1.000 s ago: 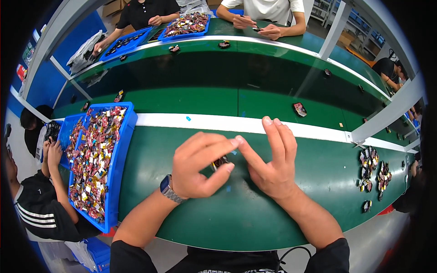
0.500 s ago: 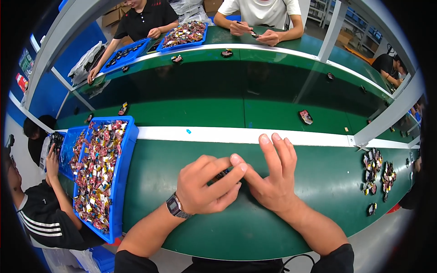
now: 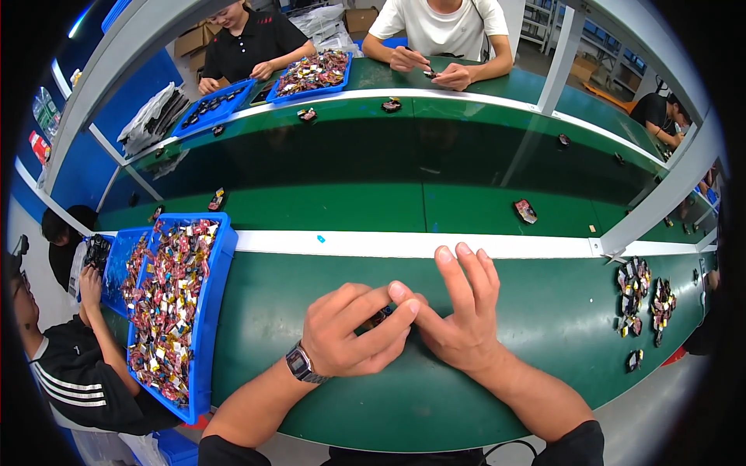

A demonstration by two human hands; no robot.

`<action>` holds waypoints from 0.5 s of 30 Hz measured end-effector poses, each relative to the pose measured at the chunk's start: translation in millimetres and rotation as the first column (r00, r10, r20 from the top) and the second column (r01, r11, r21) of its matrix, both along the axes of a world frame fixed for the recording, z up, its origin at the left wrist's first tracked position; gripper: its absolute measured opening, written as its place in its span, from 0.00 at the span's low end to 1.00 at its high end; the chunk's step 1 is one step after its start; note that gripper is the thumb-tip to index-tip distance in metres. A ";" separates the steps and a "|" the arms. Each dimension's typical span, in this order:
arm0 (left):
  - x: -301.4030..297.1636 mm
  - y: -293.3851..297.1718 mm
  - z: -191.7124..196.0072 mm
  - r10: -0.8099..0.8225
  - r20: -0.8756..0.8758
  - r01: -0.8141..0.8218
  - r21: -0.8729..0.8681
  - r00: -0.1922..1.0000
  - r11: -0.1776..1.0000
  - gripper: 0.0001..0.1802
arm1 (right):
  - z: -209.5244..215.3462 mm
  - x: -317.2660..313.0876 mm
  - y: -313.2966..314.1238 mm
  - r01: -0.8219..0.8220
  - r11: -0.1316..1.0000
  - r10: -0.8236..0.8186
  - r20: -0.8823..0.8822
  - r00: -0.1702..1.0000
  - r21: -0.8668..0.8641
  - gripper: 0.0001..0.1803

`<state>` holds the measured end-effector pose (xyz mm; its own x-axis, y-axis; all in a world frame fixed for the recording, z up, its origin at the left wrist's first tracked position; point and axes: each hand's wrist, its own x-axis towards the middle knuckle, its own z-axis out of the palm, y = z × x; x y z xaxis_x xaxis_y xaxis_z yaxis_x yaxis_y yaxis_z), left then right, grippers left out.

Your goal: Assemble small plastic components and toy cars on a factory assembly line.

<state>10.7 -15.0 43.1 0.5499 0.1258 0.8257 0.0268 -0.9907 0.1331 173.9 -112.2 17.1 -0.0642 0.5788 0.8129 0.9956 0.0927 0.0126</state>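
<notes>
Over the middle of the green bench, my left hand [image 3: 353,330] has its fingers curled round a small dark part [image 3: 378,317]. Only a sliver of this part shows between the fingers, so its kind cannot be made out. My right hand [image 3: 465,322] meets the left at the fingertips. Its thumb and index finger close in at the part's right side, while the other fingers stand raised and spread. What lies between the touching fingertips is hidden. A watch sits on my left wrist.
A blue tray [image 3: 221,272] heaped with small wired pink-and-black parts stands at left, beside a seated person. Clusters of similar parts [image 3: 633,291] lie at right. Beyond the white rail [image 3: 420,245] is a lower green belt [image 3: 342,194] with scattered parts. Other people work across it.
The view has shifted slightly, so the bench appears a little lower. My hands keep nearly the same pose. Across the belt, one person's outstretched arm has drawn back to the blue tray.
</notes>
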 end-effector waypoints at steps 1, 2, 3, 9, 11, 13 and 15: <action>-0.2 -0.3 0.3 0.001 -0.004 -0.001 -0.001 1.000 1.000 0.26 | 0.3 -0.1 0.0 -0.003 1.000 0.003 -0.004 1.000 -0.004 0.30; -0.4 -0.5 0.5 0.002 -0.007 -0.002 -0.003 1.000 1.000 0.26 | 0.4 0.0 0.1 -0.004 1.000 0.004 -0.003 1.000 -0.002 0.30; -0.6 -0.4 0.3 0.002 -0.007 -0.002 -0.001 1.000 1.000 0.26 | 0.3 0.1 0.3 -0.007 1.000 0.007 -0.005 1.000 -0.001 0.30; -1.5 0.8 -1.7 0.006 0.034 -0.004 -0.055 0.999 0.998 0.28 | 3.4 2.0 -0.1 -0.019 1.000 0.019 0.029 0.999 -0.005 0.25; -1.0 2.0 -1.7 0.003 0.035 -0.001 -0.068 0.999 0.998 0.30 | 2.8 2.2 -0.3 -0.030 1.000 0.030 0.066 0.997 -0.002 0.20; -0.2 2.5 -2.4 -0.005 0.050 0.008 -0.053 0.999 0.999 0.29 | 0.6 -0.7 -0.3 -0.022 1.000 0.022 -0.017 1.000 -0.001 0.33; -1.0 3.6 -2.9 -0.013 0.060 0.016 -0.036 0.998 0.999 0.28 | 0.2 -2.0 0.3 -0.028 0.999 0.029 -0.018 0.999 0.016 0.34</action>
